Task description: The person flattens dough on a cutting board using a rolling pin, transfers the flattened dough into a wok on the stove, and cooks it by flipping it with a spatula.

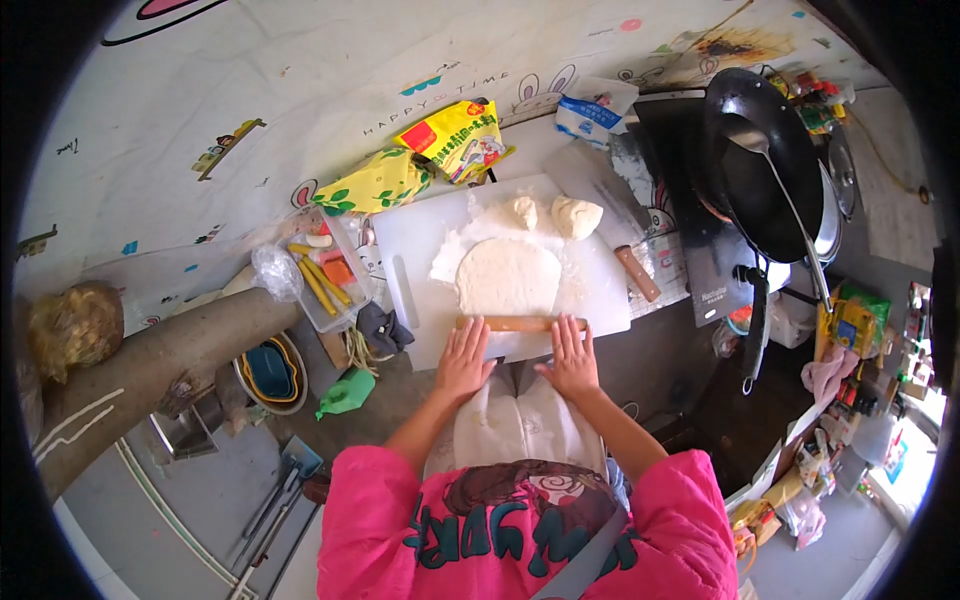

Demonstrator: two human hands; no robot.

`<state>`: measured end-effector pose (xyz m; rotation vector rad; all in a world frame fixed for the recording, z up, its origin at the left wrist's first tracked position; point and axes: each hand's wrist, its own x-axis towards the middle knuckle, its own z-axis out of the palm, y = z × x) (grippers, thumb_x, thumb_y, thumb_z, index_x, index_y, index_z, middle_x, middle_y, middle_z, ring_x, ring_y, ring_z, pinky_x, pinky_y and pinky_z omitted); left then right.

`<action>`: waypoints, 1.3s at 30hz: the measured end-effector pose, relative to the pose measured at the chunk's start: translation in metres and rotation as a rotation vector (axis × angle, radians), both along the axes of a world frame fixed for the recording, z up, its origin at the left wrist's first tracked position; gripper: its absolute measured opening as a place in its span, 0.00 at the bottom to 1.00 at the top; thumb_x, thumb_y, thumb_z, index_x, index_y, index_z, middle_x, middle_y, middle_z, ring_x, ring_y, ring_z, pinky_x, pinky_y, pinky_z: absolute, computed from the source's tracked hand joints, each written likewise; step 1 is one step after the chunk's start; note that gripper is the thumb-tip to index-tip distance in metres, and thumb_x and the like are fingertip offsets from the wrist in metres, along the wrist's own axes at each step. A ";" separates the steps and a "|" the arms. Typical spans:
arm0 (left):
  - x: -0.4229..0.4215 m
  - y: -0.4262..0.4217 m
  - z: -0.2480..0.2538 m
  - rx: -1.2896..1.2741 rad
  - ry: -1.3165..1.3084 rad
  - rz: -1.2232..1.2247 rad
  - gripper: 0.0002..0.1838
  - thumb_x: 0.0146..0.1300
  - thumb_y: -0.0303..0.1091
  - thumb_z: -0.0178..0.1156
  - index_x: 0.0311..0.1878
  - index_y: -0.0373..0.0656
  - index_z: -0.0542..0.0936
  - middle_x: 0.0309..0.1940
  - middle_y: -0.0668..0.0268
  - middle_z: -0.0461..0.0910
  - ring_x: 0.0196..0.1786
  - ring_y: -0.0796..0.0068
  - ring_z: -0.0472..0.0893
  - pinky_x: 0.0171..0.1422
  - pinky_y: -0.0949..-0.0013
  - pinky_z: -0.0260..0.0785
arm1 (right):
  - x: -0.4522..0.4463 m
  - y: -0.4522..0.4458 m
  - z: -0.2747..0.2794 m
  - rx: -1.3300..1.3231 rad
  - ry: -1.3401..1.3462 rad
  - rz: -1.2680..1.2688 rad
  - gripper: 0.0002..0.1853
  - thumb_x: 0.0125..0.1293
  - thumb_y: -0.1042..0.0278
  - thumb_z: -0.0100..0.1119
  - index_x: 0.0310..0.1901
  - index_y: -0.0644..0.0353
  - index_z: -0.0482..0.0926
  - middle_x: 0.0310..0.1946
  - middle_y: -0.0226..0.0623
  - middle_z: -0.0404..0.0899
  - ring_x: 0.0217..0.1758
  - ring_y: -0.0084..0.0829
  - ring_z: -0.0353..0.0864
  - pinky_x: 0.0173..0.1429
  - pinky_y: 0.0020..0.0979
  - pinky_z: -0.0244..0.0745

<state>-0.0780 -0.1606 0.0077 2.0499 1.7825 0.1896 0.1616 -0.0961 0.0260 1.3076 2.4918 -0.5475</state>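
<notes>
My left hand (pixel 464 360) lies with outstretched fingers on the left end of a wooden rolling pin (pixel 523 324). On its right end rests my right hand (pixel 571 358), its fingers flat and slightly apart. The pin lies across the near edge of a rolled-out dough sheet (pixel 508 274). Beneath is a white cutting board (pixel 422 318), dusted with flour around the dough. Two smaller dough pieces, a lump (pixel 577 217) and a narrower bit (pixel 522 212), sit beyond the sheet. A cleaver (pixel 603 193) with a wooden handle lies along the board's right side.
Yellow food bags (pixel 458 138) and a white-blue bag (pixel 594 112) stand along the wall. Left of the board is a clear container (pixel 328 275) of packaged items. A black wok (pixel 765 165) with a metal spatula (pixel 775 172) occupies the cooktop (pixel 708 285) at right.
</notes>
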 end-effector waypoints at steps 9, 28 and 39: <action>0.005 0.098 0.011 0.046 0.059 0.176 0.40 0.61 0.45 0.57 0.72 0.37 0.55 0.75 0.57 0.49 0.77 0.61 0.49 0.77 0.51 0.41 | -0.039 0.078 -0.001 0.130 -0.120 -0.173 0.48 0.60 0.39 0.55 0.71 0.68 0.52 0.75 0.45 0.42 0.79 0.41 0.38 0.75 0.57 0.37; 0.014 0.184 0.001 0.061 0.160 0.226 0.39 0.64 0.48 0.54 0.71 0.36 0.55 0.75 0.54 0.48 0.77 0.59 0.48 0.77 0.49 0.39 | -0.048 0.120 -0.022 0.209 0.122 -0.391 0.49 0.60 0.42 0.56 0.71 0.70 0.47 0.75 0.46 0.43 0.79 0.43 0.38 0.76 0.56 0.34; 0.012 0.213 0.001 0.041 0.139 0.250 0.39 0.65 0.47 0.54 0.71 0.33 0.54 0.74 0.52 0.48 0.77 0.55 0.46 0.76 0.45 0.36 | -0.036 0.114 -0.008 0.144 -0.002 -0.308 0.49 0.60 0.42 0.56 0.71 0.68 0.47 0.75 0.46 0.42 0.79 0.42 0.39 0.75 0.58 0.33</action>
